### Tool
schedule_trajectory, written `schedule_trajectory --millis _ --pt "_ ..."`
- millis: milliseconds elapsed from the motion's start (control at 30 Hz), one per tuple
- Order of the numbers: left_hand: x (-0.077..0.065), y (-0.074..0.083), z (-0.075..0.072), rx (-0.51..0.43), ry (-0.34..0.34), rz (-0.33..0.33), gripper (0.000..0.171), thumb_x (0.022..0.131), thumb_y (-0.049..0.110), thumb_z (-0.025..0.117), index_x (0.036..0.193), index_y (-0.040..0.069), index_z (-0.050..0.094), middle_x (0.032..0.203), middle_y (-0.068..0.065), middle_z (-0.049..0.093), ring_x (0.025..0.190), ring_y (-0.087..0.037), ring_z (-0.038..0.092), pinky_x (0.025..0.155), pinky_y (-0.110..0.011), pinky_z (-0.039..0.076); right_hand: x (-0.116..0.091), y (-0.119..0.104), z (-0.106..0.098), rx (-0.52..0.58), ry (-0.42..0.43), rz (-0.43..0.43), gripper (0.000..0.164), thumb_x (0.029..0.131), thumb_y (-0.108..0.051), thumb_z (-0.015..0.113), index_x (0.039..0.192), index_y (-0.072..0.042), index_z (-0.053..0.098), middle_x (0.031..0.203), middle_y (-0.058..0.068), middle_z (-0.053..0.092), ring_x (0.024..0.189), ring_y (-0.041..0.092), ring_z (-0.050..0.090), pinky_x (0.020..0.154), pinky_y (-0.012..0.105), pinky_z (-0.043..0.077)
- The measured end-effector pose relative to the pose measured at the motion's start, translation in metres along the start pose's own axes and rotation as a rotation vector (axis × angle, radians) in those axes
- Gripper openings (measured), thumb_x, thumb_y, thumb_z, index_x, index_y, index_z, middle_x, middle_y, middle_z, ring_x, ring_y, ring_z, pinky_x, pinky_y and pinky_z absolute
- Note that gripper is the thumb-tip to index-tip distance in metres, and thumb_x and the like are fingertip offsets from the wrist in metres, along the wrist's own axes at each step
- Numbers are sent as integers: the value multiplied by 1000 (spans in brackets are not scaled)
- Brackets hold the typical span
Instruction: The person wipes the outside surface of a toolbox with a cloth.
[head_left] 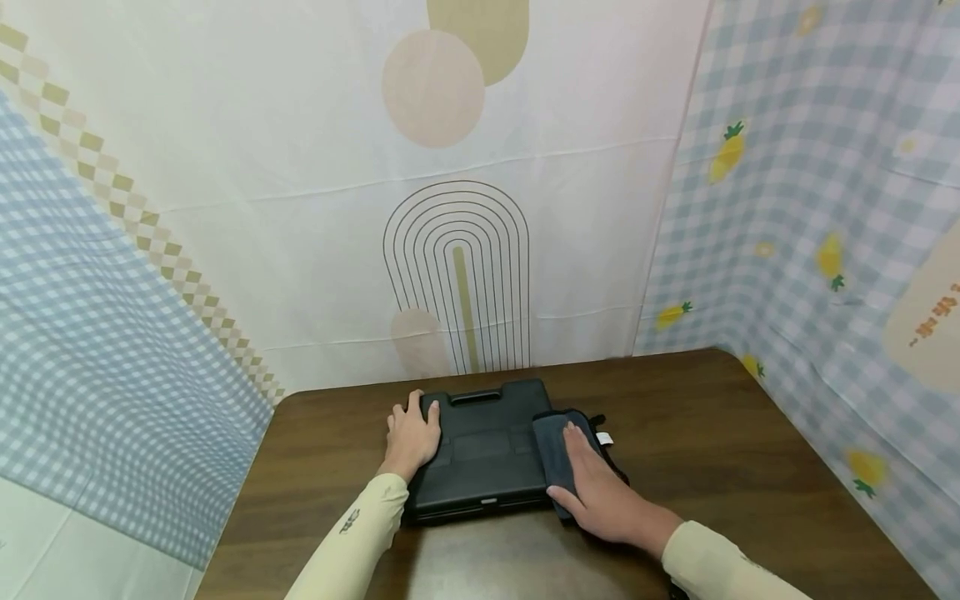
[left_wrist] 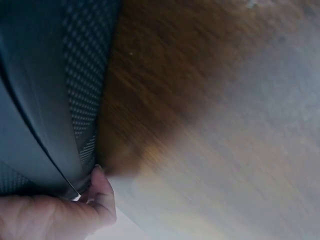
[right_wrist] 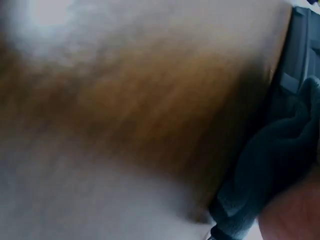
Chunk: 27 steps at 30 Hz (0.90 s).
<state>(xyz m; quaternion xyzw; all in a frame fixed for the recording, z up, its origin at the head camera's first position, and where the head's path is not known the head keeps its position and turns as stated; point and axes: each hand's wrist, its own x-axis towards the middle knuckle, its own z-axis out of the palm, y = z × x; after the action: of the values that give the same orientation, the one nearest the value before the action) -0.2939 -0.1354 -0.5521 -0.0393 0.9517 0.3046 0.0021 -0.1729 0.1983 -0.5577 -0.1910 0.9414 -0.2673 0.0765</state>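
Observation:
A black hard plastic case [head_left: 491,450] with a carry handle lies flat on the wooden table. Its left edge is gripped by my left hand [head_left: 412,437]; in the left wrist view, the fingers [left_wrist: 103,195] curl at a corner of the case's textured side. My right hand [head_left: 600,500] presses a folded dark grey-blue cloth [head_left: 553,442] against the right side of the case, its fingers fairly straight. The cloth has black edging and a white tag. In the right wrist view, the cloth [right_wrist: 270,160] bunches beside the case [right_wrist: 298,45], and most of the hand is out of frame.
The brown wooden table [head_left: 697,433] extends around the case on both sides. Behind it hangs a white patterned curtain [head_left: 300,275]. Blue checked fabric [head_left: 787,208] with pineapple prints borders the right, and more checked fabric [head_left: 135,333] borders the left.

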Motion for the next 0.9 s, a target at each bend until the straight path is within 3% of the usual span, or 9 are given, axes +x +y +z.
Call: schedule_trajectory --millis 200,400,667,900 --pt "0 1 -4 2 7 0 58 115 49 38 164 17 37 156 -35 42 137 -53 46 102 -67 48 3 -10 9 -425 151 -230 93 108 -58 56 172 -4 16 181 21 9 168 39 16 130 56 32" --pt "1 -1 -7 7 12 -5 58 115 49 38 164 17 37 156 -35 42 137 -54 46 102 -67 48 12 -30 24 -715 210 -383 83 108 -55 55 168 -4 30 179 18 22 168 34 22 131 52 31" --pt "1 -2 -5 -2 18 -13 58 115 49 39 163 17 38 156 -35 42 139 -53 45 104 -67 47 30 -64 46 -809 208 -467 80 110 -55 52 168 -5 31 178 17 26 167 31 27 132 48 32" --pt "-2 0 -2 -8 12 -3 58 115 50 39 163 18 39 156 -35 43 137 -53 47 103 -67 47 31 -79 52 -798 186 -422 79 110 -57 51 170 -10 29 179 14 24 167 29 27 129 59 33"
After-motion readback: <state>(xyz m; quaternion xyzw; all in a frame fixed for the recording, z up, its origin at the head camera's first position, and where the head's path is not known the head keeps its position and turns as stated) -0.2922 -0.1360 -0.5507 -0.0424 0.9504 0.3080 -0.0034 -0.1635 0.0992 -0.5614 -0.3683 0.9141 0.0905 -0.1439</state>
